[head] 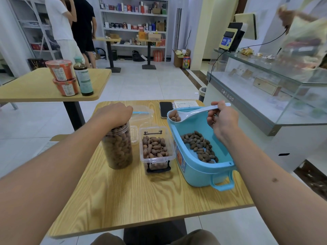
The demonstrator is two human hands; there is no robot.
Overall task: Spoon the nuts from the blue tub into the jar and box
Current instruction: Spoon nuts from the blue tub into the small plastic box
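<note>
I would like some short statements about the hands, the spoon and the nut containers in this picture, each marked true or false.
1. The right hand holds a spoon with nuts in its bowl. True.
2. The left hand rests on top of the jar. True.
3. The blue tub has no nuts left in it. False: a pile of nuts still lies on its bottom.
4. The clear box stands between the jar and the blue tub. True.
5. The phone lies inside the blue tub. False: it lies on the table, behind the tub.
6. The box is closed with a lid. False: it is open, with nuts showing.
</note>
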